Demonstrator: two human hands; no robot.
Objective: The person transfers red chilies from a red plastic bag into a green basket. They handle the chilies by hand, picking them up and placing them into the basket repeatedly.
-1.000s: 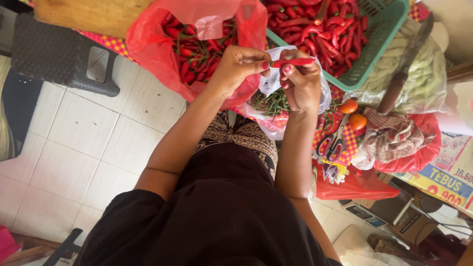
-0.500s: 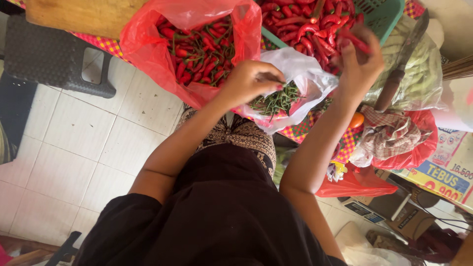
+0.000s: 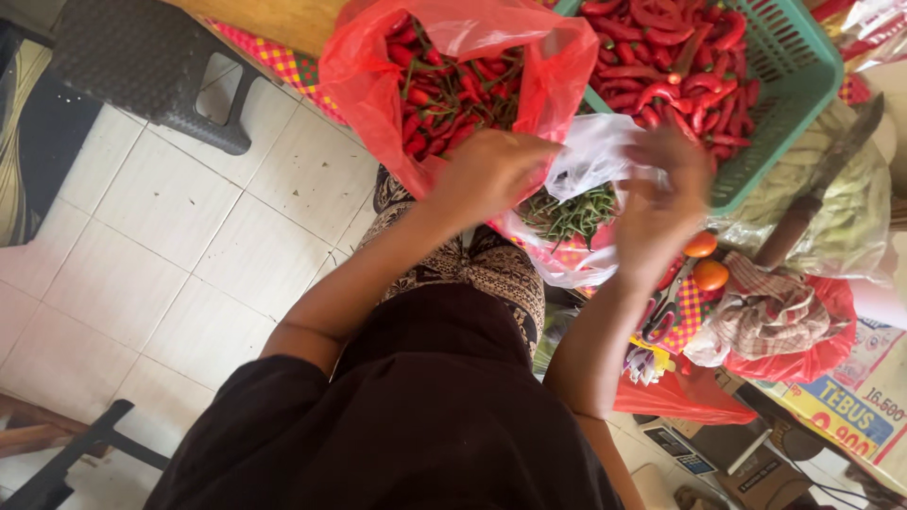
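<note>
Currently, item: clear plastic bag (image 3: 590, 165) of green chillies (image 3: 567, 215), between red bag (image 3: 453, 76) and green basket (image 3: 784, 85); your left hand (image 3: 491, 175) pinches its rim, right hand (image 3: 661, 203) blurred, grip unclear; step, by judgement: spreading the mouth open.

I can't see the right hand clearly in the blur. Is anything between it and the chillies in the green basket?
Nothing visible: the right hand sits at the basket rim, red chillies just beyond.
</note>
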